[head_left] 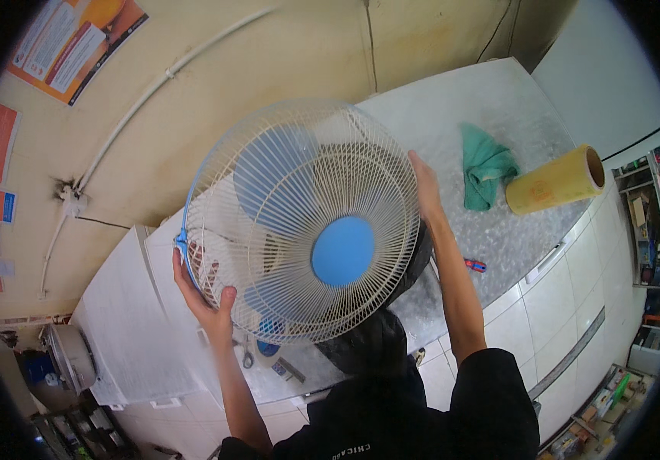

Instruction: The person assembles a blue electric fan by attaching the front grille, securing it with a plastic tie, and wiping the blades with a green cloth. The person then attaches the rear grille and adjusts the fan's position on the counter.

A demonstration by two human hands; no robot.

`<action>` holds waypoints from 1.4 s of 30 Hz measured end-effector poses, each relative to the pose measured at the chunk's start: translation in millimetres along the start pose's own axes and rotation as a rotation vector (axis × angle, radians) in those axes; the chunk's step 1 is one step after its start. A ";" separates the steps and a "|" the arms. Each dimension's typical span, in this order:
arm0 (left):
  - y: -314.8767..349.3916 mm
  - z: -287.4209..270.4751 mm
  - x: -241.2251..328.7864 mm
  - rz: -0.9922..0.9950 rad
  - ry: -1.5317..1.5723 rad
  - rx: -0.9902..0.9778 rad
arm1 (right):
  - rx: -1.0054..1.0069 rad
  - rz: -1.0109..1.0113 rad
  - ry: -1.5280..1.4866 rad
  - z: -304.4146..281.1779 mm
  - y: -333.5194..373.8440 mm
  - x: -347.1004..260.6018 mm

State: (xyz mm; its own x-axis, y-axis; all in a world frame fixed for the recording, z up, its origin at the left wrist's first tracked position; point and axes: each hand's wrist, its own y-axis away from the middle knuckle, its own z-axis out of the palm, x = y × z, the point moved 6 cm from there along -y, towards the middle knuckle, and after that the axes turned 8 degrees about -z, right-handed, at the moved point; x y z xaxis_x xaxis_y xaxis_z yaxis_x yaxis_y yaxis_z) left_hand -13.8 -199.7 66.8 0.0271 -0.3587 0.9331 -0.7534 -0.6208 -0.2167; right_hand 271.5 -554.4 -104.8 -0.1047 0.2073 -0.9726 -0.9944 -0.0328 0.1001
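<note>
A round white wire fan guard (380, 307) with a blue centre disc fills the middle of the view. Blue fan blades (272, 172) show through its wires. My left hand (211, 310) grips the lower left rim, just below a blue clip (182, 239), thumb on the near side and fingers partly behind the wires. On the opposite rim, at the upper right, my right hand (426, 192) is closed around the edge, with its fingertips partly hidden. A black plastic bag (372, 345) bunches below the guard, close to my body.
Right of the guard, a crumpled green cloth (487, 169) lies beside a yellow roll (552, 184) on the pale worktop (430, 115). A red and blue tool (476, 265) is near my right forearm. Scissors (248, 359) and a small grey box (289, 370) lie near the front edge.
</note>
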 end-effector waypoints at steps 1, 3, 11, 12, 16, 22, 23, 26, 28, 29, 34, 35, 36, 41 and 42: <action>-2.2 -1.0 0.9 0.018 -0.027 0.005 | 0.010 -0.036 0.096 -4.1 -1.0 0.5; -4.0 0.5 -1.3 0.047 -0.068 0.017 | 0.024 -0.111 0.303 -18.0 -4.0 2.5; 53.7 -27.0 -21.5 -0.095 -0.032 0.113 | -0.053 0.005 0.286 -53.0 71.3 22.1; 59.9 -26.2 -24.4 -0.093 -0.110 0.107 | -0.070 -0.011 0.302 -56.9 68.0 26.4; 44.7 -12.6 -1.8 0.025 -0.147 0.114 | -0.088 -0.071 0.284 -42.6 34.9 1.0; 27.1 -0.8 -2.5 0.092 -0.212 0.050 | -0.201 0.023 0.460 -17.4 1.3 3.9; 23.5 1.0 -2.1 0.125 -0.241 0.044 | -0.204 0.056 0.554 -20.1 -5.4 11.2; 17.5 3.5 1.5 0.144 -0.356 -0.001 | -0.218 0.155 0.437 -27.0 0.6 18.2; 15.9 0.4 -2.4 0.158 -0.217 0.061 | -0.160 0.132 0.283 -16.6 16.2 8.4; 17.2 -2.6 -4.5 0.173 -0.142 0.087 | -0.121 0.117 0.207 -14.7 23.8 7.5; 79.8 -49.4 -40.2 -0.065 -0.065 0.298 | -0.093 -0.178 0.254 -36.1 69.6 -1.8; 103.5 -53.7 -52.7 -0.116 -0.080 0.279 | -0.101 -0.217 0.239 -39.1 81.3 -5.8; 128.2 -56.8 -61.4 -0.167 -0.100 0.260 | -0.094 -0.313 0.283 -39.7 93.9 -9.4; 201.0 -6.8 -106.4 -0.532 0.181 -0.020 | -0.193 -0.752 0.661 -10.4 173.9 -30.8; 203.7 2.9 -109.4 -0.560 0.249 -0.033 | -0.303 -0.851 0.675 1.3 196.8 -29.0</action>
State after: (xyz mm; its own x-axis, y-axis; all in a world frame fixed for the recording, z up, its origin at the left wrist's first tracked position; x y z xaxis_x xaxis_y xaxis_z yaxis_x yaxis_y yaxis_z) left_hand -168.3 -289.0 -80.3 0.2735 0.1917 0.9426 -0.6891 -0.6446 0.3310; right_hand 78.8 -565.6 -56.6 0.7250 -0.2930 -0.6233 -0.6860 -0.3878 -0.6156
